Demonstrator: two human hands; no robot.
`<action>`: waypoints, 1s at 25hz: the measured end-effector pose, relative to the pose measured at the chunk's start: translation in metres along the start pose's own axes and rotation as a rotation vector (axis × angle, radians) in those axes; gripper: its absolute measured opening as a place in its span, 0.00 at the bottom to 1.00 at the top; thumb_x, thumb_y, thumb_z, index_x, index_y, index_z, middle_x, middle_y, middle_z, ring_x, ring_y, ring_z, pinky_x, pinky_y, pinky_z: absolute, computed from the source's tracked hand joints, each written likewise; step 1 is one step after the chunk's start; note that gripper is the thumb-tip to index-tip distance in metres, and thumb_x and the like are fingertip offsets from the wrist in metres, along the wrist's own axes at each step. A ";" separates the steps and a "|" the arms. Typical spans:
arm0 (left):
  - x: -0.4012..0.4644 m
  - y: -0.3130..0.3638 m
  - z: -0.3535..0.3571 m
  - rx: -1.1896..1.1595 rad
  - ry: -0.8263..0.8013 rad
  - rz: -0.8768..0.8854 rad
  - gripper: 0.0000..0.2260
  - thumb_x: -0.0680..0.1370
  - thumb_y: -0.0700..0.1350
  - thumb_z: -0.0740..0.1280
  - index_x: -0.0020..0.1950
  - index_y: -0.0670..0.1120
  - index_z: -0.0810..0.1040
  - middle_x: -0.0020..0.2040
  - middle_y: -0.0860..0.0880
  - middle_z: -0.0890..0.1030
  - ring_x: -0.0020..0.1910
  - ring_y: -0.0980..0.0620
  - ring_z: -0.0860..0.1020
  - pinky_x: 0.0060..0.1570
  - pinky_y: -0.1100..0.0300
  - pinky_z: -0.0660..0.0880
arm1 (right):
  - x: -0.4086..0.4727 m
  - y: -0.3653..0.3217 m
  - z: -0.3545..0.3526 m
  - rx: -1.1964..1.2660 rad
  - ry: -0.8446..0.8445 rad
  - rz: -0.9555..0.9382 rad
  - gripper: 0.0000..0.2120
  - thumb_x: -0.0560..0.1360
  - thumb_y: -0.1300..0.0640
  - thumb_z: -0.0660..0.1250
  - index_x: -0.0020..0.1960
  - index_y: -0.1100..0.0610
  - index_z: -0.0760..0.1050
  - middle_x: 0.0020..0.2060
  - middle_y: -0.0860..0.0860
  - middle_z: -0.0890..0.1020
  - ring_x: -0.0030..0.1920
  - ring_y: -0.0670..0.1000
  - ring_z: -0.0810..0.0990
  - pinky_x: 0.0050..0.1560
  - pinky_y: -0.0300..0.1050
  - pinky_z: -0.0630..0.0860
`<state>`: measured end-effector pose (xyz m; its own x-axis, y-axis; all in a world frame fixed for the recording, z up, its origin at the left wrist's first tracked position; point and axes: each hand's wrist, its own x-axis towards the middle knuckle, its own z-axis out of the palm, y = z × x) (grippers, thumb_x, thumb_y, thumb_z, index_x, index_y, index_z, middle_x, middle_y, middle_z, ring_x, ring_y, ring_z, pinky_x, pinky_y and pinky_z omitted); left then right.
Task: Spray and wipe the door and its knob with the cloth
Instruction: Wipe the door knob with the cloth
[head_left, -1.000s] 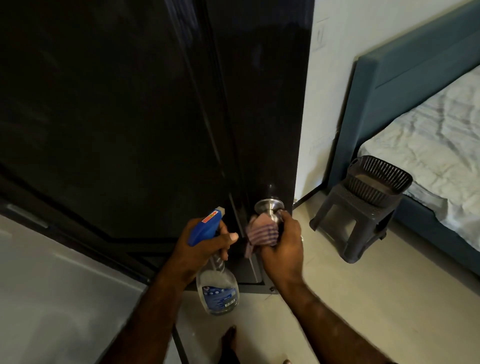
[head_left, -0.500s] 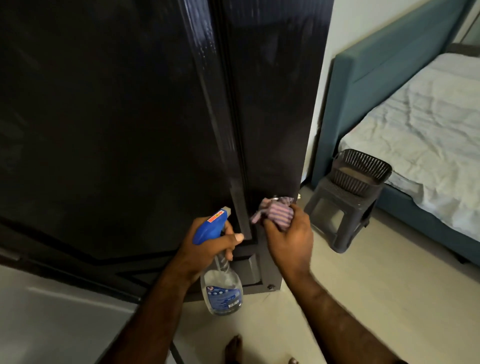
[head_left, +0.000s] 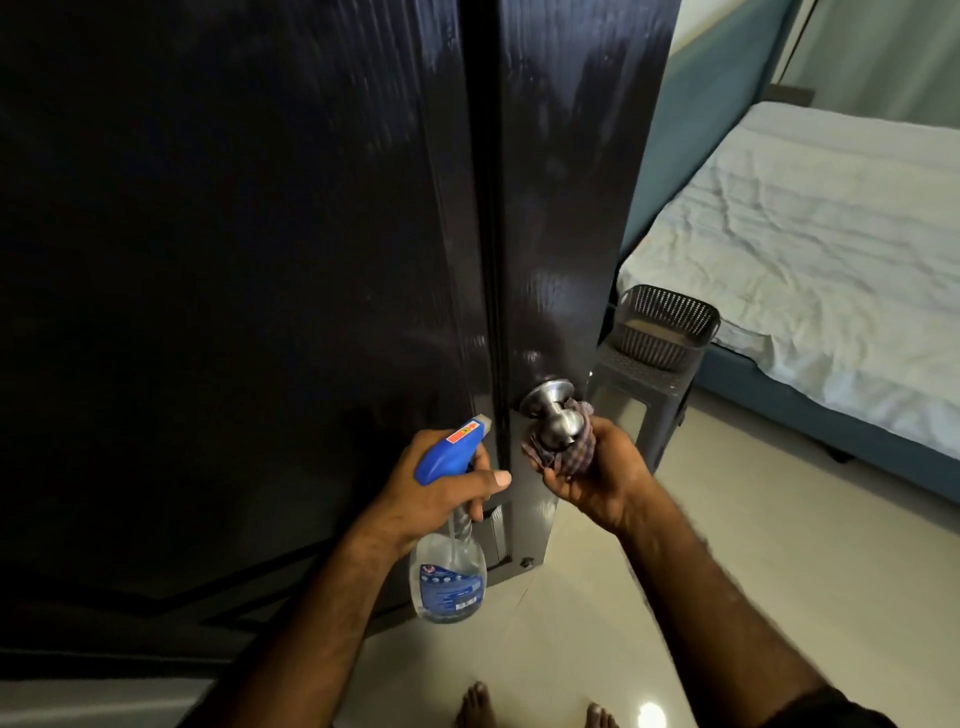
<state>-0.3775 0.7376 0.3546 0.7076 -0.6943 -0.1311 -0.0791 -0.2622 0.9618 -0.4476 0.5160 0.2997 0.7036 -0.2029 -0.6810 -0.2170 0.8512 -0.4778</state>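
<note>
The dark glossy door (head_left: 566, 218) stands edge-on to the camera, its metal knob (head_left: 558, 427) low on the near face. The person's right hand (head_left: 597, 480) cups the knob from below and the right, holding a striped cloth (head_left: 574, 456) bunched against it; the fingers are curled round the cloth, which wraps the underside and right side of the knob while the rounded top of the knob shows bare. The left hand (head_left: 441, 499) sits just left of the door's edge and grips a spray bottle (head_left: 449, 577) by its neck, fingers closed round it with the thumb laid across the front. The bottle's blue trigger head (head_left: 451, 449) rises above the hand with its nozzle toward the door, and its clear body with a blue label hangs below the fist. Behind the door, a grey plastic stool (head_left: 644, 400) carries a dark mesh basket (head_left: 670, 322), beside a bed (head_left: 810, 249) with a pale rumpled sheet. Bare toes show on the pale floor (head_left: 779, 561) at the bottom edge
</note>
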 end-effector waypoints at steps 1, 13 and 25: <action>0.005 -0.001 0.000 0.000 -0.011 -0.006 0.12 0.77 0.40 0.77 0.40 0.35 0.77 0.31 0.37 0.79 0.30 0.44 0.79 0.38 0.53 0.81 | 0.006 -0.001 -0.003 0.006 0.043 -0.093 0.14 0.85 0.51 0.63 0.65 0.55 0.81 0.57 0.60 0.87 0.47 0.58 0.87 0.36 0.49 0.84; 0.039 0.011 0.022 -0.084 -0.077 0.005 0.08 0.77 0.35 0.76 0.42 0.47 0.83 0.52 0.34 0.84 0.33 0.42 0.82 0.41 0.60 0.82 | 0.022 0.003 -0.004 0.171 0.035 -0.264 0.21 0.85 0.53 0.61 0.74 0.60 0.77 0.63 0.61 0.86 0.55 0.60 0.88 0.54 0.56 0.84; 0.034 -0.006 -0.004 -0.111 0.102 -0.044 0.10 0.76 0.34 0.75 0.39 0.42 0.79 0.62 0.56 0.85 0.31 0.49 0.83 0.40 0.58 0.84 | 0.002 -0.013 0.009 -1.104 0.172 -1.210 0.06 0.78 0.54 0.72 0.55 0.50 0.82 0.46 0.45 0.84 0.46 0.44 0.83 0.47 0.41 0.79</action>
<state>-0.3502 0.7181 0.3450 0.7765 -0.6110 -0.1540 0.0275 -0.2114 0.9770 -0.4371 0.5087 0.3096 0.7502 -0.5644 0.3444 -0.0324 -0.5516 -0.8335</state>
